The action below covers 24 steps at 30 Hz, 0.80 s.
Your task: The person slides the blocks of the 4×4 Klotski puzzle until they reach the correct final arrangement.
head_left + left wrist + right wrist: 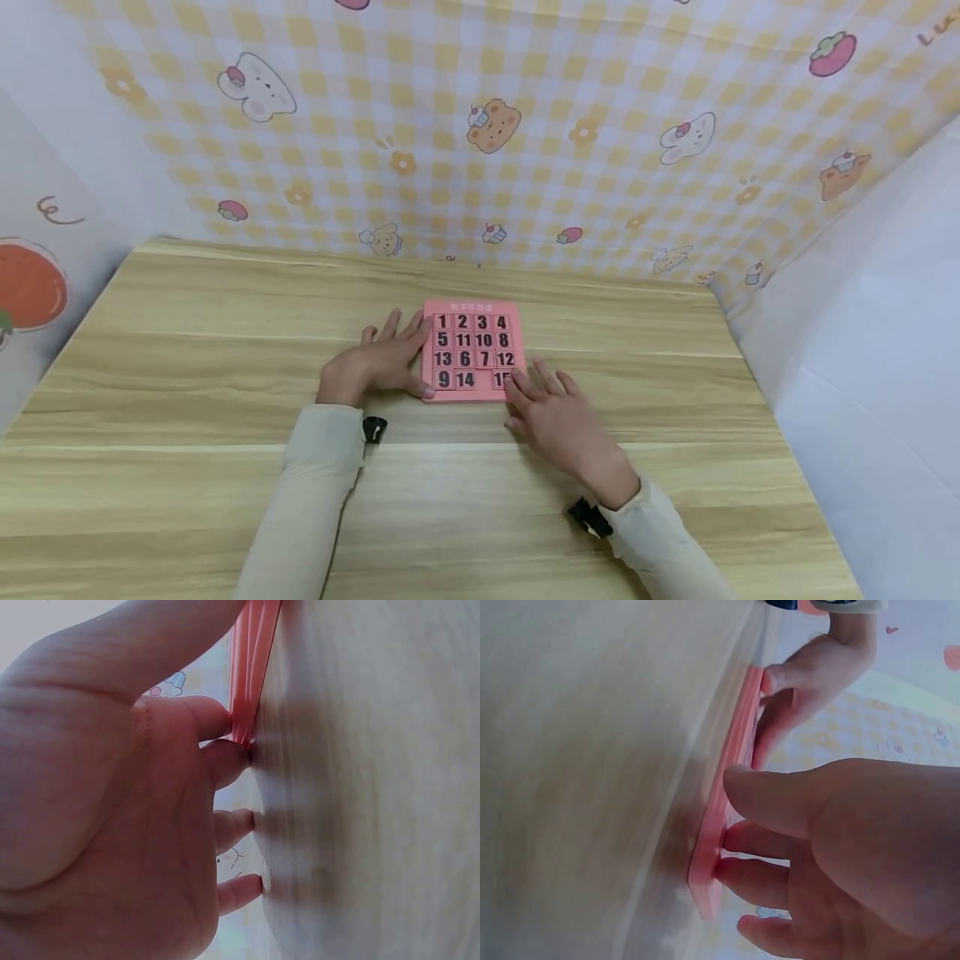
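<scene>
Near the worktop's (450, 492) back edge, the spread left hand (384, 360) is touching a puzzle (473, 350); the relaxed right hand (558, 422) is touching tile 15 (498, 380).

Mid-frame, the number puzzle (473, 350) lies on the table (187, 500), the left hand (384, 360) along its left edge, the right hand (564, 421) at its lower right corner, apparently touching tile 15 (499, 380). Behind, the cloth (540, 92) spans the frame's top.

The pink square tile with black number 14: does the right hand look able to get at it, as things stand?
Probably yes: the right hand is at the bottom-right pink tile, only an empty slot lies between that and the pink square tile 14, and no finger covers it.
</scene>
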Available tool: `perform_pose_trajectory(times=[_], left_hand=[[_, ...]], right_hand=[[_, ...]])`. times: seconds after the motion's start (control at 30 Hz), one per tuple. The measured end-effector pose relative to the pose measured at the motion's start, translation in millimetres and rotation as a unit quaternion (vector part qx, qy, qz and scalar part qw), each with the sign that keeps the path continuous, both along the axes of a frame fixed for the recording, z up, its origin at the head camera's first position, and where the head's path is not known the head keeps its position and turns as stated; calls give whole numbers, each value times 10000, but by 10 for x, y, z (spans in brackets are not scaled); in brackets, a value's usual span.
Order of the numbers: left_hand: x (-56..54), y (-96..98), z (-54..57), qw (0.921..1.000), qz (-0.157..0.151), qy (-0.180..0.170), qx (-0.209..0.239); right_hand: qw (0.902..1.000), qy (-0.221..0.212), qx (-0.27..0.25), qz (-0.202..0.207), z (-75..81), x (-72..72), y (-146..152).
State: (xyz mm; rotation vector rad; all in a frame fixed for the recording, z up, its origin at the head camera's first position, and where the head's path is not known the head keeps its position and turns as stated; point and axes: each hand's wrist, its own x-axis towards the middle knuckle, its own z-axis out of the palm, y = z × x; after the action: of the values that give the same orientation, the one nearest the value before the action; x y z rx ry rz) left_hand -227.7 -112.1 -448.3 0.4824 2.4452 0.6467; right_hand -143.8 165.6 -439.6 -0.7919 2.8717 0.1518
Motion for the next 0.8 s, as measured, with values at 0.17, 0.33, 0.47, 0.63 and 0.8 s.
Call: perform_pose_trajectory(times=[0.17, 0.33, 0.47, 0.63, 0.8], left_hand=[[-1, 6, 12, 10000, -20, 16, -39], [2, 10, 15, 10000, -28, 33, -52], [10, 5, 18, 10000, -2, 29, -67], [21, 9, 15, 10000, 27, 20, -36], [19, 7, 16, 10000, 39, 38, -54]], right_hand=[[9999, 63, -46, 64, -23, 0, -83], [9999, 32, -41, 117, -25, 3, -172], [9998, -124, -78, 129, -24, -11, -198], [9997, -50, -244, -56, -33, -80, -102], [9984, 229, -483, -159, -98, -206, -10]])
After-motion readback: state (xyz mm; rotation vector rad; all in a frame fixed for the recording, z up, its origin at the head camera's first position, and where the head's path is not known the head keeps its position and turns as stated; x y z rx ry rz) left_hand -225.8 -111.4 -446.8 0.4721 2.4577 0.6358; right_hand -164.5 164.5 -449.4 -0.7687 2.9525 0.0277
